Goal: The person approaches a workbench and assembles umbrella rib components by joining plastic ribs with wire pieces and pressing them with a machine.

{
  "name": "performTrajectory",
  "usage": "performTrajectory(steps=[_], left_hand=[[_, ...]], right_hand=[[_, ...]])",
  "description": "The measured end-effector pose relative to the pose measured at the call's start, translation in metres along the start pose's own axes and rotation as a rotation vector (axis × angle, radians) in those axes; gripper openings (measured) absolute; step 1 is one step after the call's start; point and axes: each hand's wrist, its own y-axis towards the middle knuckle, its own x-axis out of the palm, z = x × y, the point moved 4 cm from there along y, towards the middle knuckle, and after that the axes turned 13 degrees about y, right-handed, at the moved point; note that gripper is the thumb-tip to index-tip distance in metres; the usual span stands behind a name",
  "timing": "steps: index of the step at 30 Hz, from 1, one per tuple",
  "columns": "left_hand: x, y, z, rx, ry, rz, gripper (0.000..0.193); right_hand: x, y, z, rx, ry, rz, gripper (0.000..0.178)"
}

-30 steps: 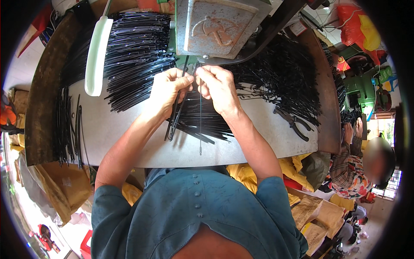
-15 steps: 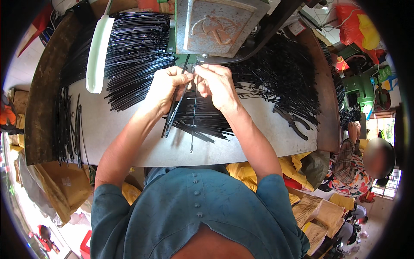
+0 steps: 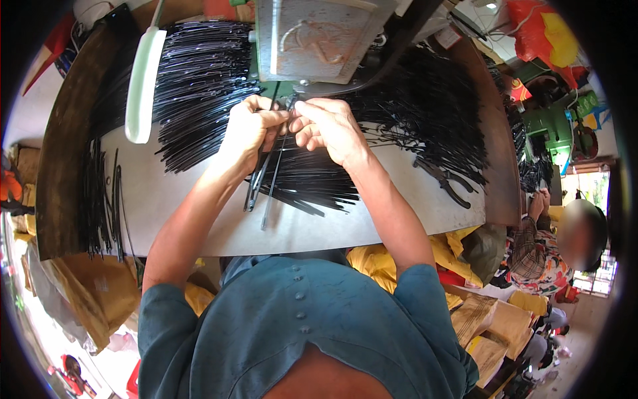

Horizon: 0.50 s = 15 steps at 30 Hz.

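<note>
My left hand (image 3: 247, 133) is closed in a pinch around a few thin black umbrella ribs (image 3: 256, 183), whose lower ends slant down toward the table's front edge. Against it, my right hand (image 3: 335, 130) pinches near the top end of another slim rib (image 3: 271, 199), its other fingers curled loosely. Both sets of fingertips meet just below the grey metal head of a machine (image 3: 312, 43); the small joint between them is partly hidden. Under my hands lies a pile of black ribs (image 3: 309, 179) on the pale tabletop (image 3: 199, 219).
Dense ribs (image 3: 206, 86) lie at the left and a tangled heap (image 3: 425, 100) at the right. Pliers (image 3: 444, 181) rest right of my forearm. A pale lamp (image 3: 145, 86) hangs at the left. Raised rims (image 3: 60, 173) bound the table. A co-worker (image 3: 541, 246) sits at far right.
The slim rib at my right hand has swung its lower end left, closer to the ribs in my left hand. Both hands stay together below the machine head. The whole view has shifted slightly.
</note>
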Motion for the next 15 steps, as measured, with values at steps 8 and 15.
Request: performTrajectory(steps=[8, 15], left_hand=[[-0.010, -0.001, 0.009, 0.009, 0.009, -0.074, 0.014], [-0.057, -0.018, 0.036, 0.038, 0.436, -0.059, 0.014]], right_hand=[[-0.089, -0.035, -0.061, -0.264, -0.548, 0.373, 0.013], [-0.103, -0.050, -0.062, -0.450, -1.220, 0.266, 0.013]])
